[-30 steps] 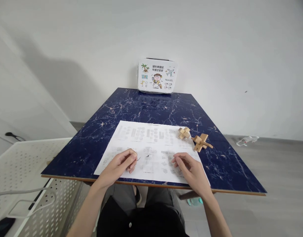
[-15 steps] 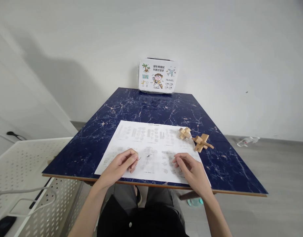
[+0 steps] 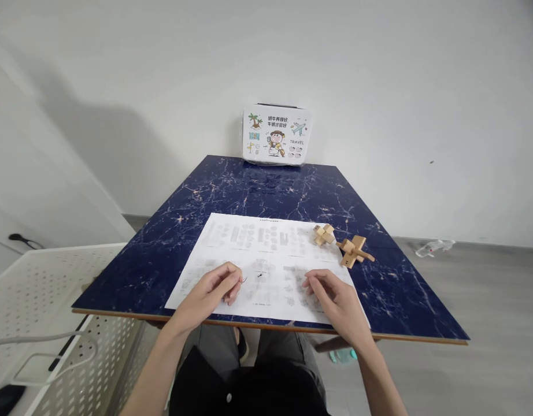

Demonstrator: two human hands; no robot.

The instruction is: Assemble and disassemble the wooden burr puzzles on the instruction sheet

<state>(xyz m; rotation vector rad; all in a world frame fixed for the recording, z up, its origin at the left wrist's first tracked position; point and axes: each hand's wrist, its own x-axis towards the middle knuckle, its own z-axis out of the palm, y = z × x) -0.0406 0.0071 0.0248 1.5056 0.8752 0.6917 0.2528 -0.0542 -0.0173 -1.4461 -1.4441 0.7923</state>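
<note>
- Left hand [image 3: 217,289]: loosely curled over the white printed paper sheet [image 3: 266,292]; a thin dark sliver [image 3: 244,279] shows by its fingertips, and I cannot tell whether it is gripped.
- Right hand [image 3: 333,294]: half open, fingers bent, above the sheet's right side, nothing visible in it.
- Pale wooden interlocking-block piece [image 3: 324,234]: on the sheet's far right corner.
- Browner wooden cross-shaped block piece [image 3: 354,251]: just beside it, at the sheet's right edge.
- White cartoon-printed case [image 3: 276,134]: upright at the far edge of the dark-blue marbled tabletop [image 3: 162,248].
</note>
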